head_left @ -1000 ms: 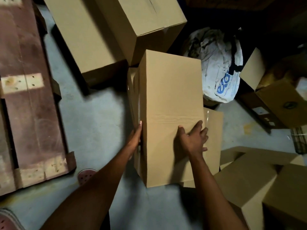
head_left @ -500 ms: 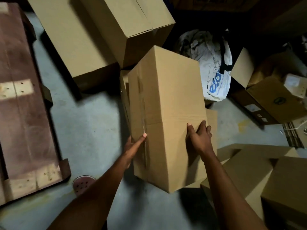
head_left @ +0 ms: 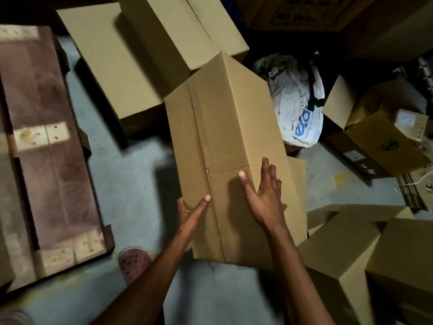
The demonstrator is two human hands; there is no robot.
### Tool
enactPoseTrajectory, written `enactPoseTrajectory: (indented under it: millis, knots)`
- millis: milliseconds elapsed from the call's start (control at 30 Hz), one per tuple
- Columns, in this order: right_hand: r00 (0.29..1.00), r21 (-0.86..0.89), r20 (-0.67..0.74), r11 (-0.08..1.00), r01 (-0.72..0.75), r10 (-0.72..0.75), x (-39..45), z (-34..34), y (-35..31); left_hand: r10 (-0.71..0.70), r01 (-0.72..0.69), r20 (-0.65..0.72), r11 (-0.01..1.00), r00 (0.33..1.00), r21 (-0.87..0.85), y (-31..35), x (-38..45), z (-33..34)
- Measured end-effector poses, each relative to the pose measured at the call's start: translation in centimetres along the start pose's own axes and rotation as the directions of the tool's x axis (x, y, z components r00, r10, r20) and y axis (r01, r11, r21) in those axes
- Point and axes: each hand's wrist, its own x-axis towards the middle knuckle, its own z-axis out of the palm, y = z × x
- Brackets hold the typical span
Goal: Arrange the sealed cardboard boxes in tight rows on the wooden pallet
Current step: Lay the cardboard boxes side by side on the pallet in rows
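Note:
I hold a long sealed cardboard box (head_left: pixel 225 127) tilted above the grey floor, its taped seam facing up. My left hand (head_left: pixel 189 214) grips its lower left edge, thumb on the taped face and fingers round the side. My right hand (head_left: pixel 264 198) lies flat with straight fingers over the box's right ridge. The wooden pallet (head_left: pixel 46 160), reddish-brown with pale cross pieces, lies on the floor at the left, apart from the box and with no boxes on its visible part.
Two large sealed boxes (head_left: pixel 112 62) (head_left: pixel 178 29) stand behind the held one. More boxes (head_left: pixel 339 249) crowd the lower right. A white bag (head_left: pixel 297 102) and an open box (head_left: pixel 379 141) sit at the right. My pink shoe (head_left: pixel 133 263) is near the pallet's corner.
The box has been lifted and turned so its taped seam faces up, and it now tilts leftward. My left thumb has come onto the taped face; my right hand shifted onto the right ridge.

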Motion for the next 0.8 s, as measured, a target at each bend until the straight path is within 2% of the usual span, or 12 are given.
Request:
enactPoseTrajectory:
  millis: [133,267,467,567,633,800]
  knots:
    - [0.998,0.063,0.049,0.997,0.04,-0.043,-3.7,3.9,-5.0,0.086,-0.081,-0.133,0.996,0.987,0.04,2.5,-1.5,-8.0]
    - [0.983,0.194,0.152,0.979,0.07,-0.101,-6.7,11.2,-9.5,0.178,-0.14,-0.286,0.979,0.941,0.148,6.2,-4.7,-18.5]
    - [0.92,0.367,0.359,0.93,0.016,-0.158,-9.8,22.4,-15.2,0.174,-0.021,-0.515,0.957,0.839,0.289,7.7,-6.7,-32.4]
    - [0.855,0.452,0.481,0.89,-0.052,-0.194,-10.3,27.0,-15.9,0.145,0.044,-0.583,0.954,0.799,0.298,7.2,-6.8,-36.8]
    - [0.818,0.438,0.535,0.897,-0.055,-0.211,-10.3,29.4,-16.1,0.138,0.063,-0.619,0.954,0.774,0.292,6.6,-7.0,-38.8]
    - [0.81,0.391,0.545,0.92,-0.015,-0.219,-9.6,33.9,-16.9,0.178,0.054,-0.64,0.943,0.748,0.327,4.9,-5.4,-41.9]
